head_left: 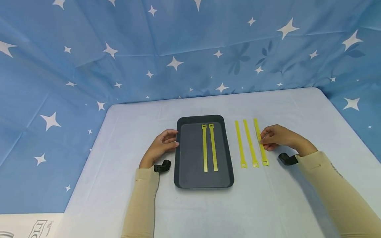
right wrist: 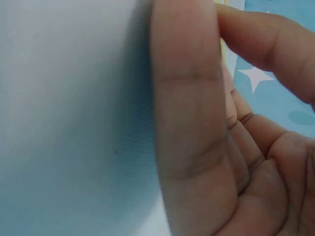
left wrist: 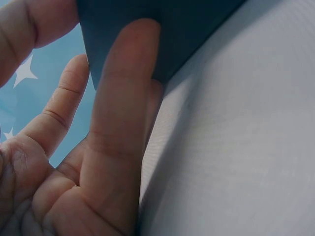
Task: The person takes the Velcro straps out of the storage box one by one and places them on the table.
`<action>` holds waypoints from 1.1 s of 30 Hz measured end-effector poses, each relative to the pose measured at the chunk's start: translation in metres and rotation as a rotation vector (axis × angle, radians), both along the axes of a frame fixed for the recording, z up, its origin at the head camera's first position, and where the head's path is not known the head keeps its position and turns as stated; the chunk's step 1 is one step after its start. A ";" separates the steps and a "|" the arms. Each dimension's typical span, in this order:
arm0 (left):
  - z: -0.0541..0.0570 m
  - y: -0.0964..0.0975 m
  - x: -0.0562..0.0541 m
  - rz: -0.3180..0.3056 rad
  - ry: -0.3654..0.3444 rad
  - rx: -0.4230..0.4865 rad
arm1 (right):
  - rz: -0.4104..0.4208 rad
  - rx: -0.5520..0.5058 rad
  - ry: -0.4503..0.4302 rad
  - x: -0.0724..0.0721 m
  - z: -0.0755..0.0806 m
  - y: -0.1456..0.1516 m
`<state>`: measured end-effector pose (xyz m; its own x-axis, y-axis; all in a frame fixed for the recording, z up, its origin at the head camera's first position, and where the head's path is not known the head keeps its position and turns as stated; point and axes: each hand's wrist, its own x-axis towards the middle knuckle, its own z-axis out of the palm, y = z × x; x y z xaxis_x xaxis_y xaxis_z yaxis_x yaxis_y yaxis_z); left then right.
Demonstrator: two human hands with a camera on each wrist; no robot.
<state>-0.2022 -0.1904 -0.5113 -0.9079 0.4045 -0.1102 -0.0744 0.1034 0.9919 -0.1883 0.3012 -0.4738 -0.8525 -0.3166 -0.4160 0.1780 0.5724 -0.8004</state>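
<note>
Two yellow hook-and-loop cable ties (head_left: 205,148) lie lengthwise in a dark grey tray (head_left: 190,180), their slotted heads toward the far end. At the tray's left wall, my left hand (head_left: 162,145) touches the side with extended fingers; in the left wrist view its thumb (left wrist: 123,98) rests on the tray's outer wall (left wrist: 182,29). Right of the tray, several more ties lie on the table, slotted heads toward me. My right hand (head_left: 276,137) pinches the rightmost yellow cable tie (head_left: 263,153) around its middle. The right wrist view mostly hides that tie behind the fingers.
A white cloth covers the table (head_left: 208,211). Behind it hangs a blue curtain (head_left: 193,49) with white stars. Two other yellow ties, the left one (head_left: 239,142) and the middle one (head_left: 249,142), lie between tray and right hand. Printed cardboard (head_left: 29,224) shows at lower left.
</note>
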 end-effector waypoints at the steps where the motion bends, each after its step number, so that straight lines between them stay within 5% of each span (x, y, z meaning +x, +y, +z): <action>1: 0.000 0.000 0.000 -0.001 0.000 -0.001 | 0.001 0.010 0.001 0.000 0.000 0.000; 13: 0.002 0.001 0.001 -0.003 0.000 0.002 | 0.005 0.212 0.120 -0.001 0.021 -0.001; 21: 0.002 0.001 0.001 -0.003 0.002 0.002 | 0.024 0.110 0.291 -0.004 0.033 -0.004; 33: 0.001 0.000 0.001 -0.010 0.006 0.004 | 0.063 0.002 0.425 -0.009 0.044 -0.019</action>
<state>-0.2015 -0.1904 -0.5099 -0.9045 0.4140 -0.1027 -0.0670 0.0998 0.9927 -0.1974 0.2822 -0.4297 -0.9273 -0.3730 -0.0324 -0.2030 0.5736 -0.7936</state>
